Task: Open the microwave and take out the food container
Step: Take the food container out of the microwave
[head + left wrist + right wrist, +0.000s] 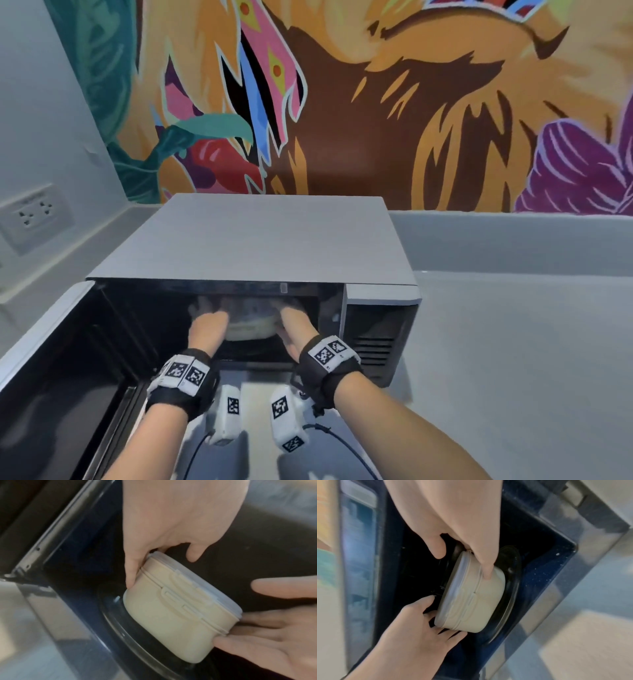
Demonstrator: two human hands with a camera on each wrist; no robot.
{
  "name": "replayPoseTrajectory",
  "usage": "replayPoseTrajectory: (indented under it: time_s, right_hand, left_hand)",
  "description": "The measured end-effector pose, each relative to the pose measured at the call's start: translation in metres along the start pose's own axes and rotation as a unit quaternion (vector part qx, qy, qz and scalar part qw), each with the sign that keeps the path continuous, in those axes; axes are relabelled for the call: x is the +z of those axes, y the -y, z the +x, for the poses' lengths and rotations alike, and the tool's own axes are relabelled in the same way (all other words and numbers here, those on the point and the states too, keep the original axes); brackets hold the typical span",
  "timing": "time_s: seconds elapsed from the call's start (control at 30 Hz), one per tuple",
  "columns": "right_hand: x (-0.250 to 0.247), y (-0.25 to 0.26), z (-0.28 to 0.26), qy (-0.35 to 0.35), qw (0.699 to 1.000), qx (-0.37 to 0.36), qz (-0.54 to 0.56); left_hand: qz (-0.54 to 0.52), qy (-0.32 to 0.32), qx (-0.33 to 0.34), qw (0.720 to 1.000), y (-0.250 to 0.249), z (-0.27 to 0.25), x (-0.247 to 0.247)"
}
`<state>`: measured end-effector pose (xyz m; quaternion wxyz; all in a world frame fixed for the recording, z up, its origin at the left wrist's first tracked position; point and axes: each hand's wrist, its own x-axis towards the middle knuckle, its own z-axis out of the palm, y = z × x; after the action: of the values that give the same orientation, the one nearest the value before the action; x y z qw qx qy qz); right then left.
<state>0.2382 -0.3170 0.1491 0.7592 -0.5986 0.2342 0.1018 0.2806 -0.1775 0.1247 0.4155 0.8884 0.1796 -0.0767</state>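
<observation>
the microwave (pixel 260 240) sits on the grey tabletop (pixel 520 359) with its door (pixel 51 359) swung fully out to the left, which leaves the whole mouth of the cavity free for two forearms to go in side by side. inside, the cream food container (pixel 171 615) with its pale lid stands on the glass turntable (pixel 510 597), near the middle of the cavity and close to the front opening. the left hand (pixel 207 327) is on the container's left side and the right hand (pixel 296 325) on its right, so the load is shared and the container can stay level. in the left wrist view the left hand has its thumb down the near wall and its fingers bent over the lid's edge, a real hold on the rim; the right wrist view shows the same kind of hold for the right hand, thumb pressed on the wall just below the lid seam and a finger curled over the top. the head view cannot confirm the fingers, since they sit in shadow under the cavity roof. gripping at the rim rather than the base looks sensible, because the base rests flat on the turntable and gives no room to slide fingers under. whether the container has lifted clear of the glass cannot be told. the opening step looks done; what remains is lifting slightly and drawing the container straight out toward the body, keeping knuckles clear of the low roof and the lid from popping under the squeeze.
</observation>
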Motion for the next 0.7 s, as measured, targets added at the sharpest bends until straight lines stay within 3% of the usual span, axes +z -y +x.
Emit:
replayPoseTrajectory:
  time_s: [0.07,0.17,0.37,0.53,0.7]
  right_hand:
    - [-0.006,-0.010,-0.006,0.044,0.998,0.018,0.035]
    - [-0.030,-0.023,-0.033,0.099,0.993,-0.021,0.058]
    - [-0.102,-0.077,-0.098,0.144,0.988,-0.031,0.037]
    - [-0.196,-0.114,-0.147,0.082,0.996,-0.023,0.027]
    - [-0.281,-0.114,-0.162,-0.020,0.999,-0.030,0.017]
  left_hand:
    - [-0.055,-0.035,0.013,0.998,-0.003,-0.032,-0.001]
    - [-0.064,-0.061,0.092,0.992,0.005,-0.079,0.001]
    - [-0.046,-0.033,0.106,0.993,0.037,-0.171,0.044]
    - [-0.035,0.056,0.114,0.991,0.042,-0.233,0.116]
    - [-0.038,0.145,0.167,0.974,0.014,-0.269,0.188]
